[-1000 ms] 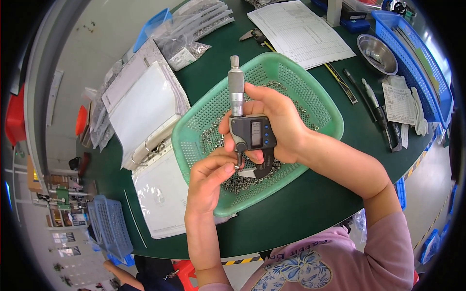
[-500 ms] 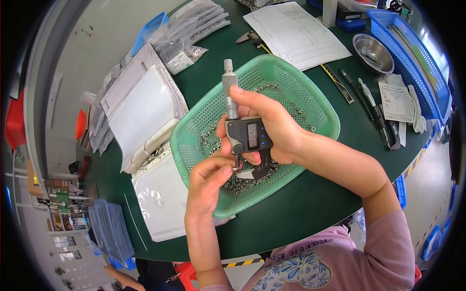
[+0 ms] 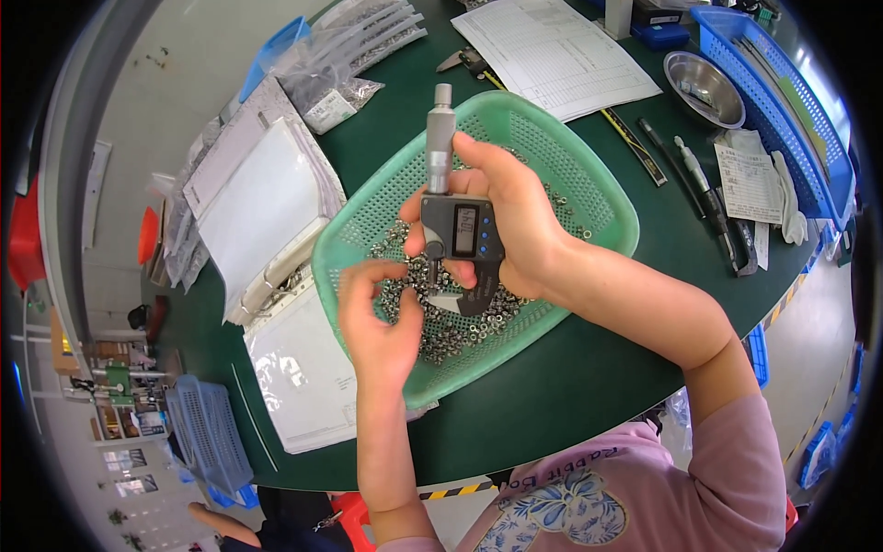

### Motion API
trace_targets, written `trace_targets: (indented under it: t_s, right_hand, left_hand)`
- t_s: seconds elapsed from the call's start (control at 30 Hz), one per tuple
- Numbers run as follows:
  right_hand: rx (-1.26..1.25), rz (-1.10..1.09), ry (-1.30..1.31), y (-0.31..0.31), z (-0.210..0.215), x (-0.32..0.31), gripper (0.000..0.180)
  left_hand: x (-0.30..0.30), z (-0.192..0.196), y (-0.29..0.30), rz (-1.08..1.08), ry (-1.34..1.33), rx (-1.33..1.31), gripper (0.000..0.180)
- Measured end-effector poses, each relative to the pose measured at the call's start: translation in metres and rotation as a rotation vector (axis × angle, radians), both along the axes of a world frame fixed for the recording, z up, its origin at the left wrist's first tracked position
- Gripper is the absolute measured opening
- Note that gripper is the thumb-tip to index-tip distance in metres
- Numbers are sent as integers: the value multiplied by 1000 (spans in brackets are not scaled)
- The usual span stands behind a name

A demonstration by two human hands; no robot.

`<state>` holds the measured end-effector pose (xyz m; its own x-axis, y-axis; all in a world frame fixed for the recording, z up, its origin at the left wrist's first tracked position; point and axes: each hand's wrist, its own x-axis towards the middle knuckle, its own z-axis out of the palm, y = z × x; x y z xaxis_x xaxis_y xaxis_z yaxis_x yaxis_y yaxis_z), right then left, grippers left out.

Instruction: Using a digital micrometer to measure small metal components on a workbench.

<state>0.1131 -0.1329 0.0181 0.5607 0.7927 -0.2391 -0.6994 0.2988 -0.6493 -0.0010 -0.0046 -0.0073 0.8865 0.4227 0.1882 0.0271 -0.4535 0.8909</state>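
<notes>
A digital micrometer (image 3: pixel 451 228) with a small screen and blue buttons is gripped in my right hand (image 3: pixel 520 221), its silver thimble pointing away from me. My right thumb lies along the barrel. Beside the micrometer's open jaw, my left hand (image 3: pixel 377 317) is held with thumb and forefinger apart and nothing visible between them. Both hands hover over a green perforated plastic basket (image 3: pixel 612 198). Many small metal nut-like parts (image 3: pixel 451 340) lie loose in it, partly hidden by my hands and the tool.
An open binder (image 3: pixel 267 202) lies left of the basket, near bagged parts (image 3: pixel 336 101). Behind are a caliper (image 3: pixel 469 63) and paper sheets (image 3: pixel 556 55). To the right sit a metal bowl (image 3: pixel 704 89), pen-like tools (image 3: pixel 704 193), a glove (image 3: pixel 789 202) and a blue basket (image 3: pixel 777 120).
My left fingers have parted and drawn away from the micrometer's jaw, where they were pinched around something small. The micrometer has shifted slightly, and its screen reading has changed.
</notes>
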Motion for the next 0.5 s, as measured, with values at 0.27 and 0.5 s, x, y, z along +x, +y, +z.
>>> trace_targets:
  t_s: [0.27, 0.5]
  right_hand:
    - [17, -23, 123, 0, -1, 0, 60]
    - [22, -10, 122, -1, -1, 1, 59]
  left_hand:
    - [5, -3, -19, -322, 160, 699, 26]
    - [9, -3, -23, -351, 151, 779, 33]
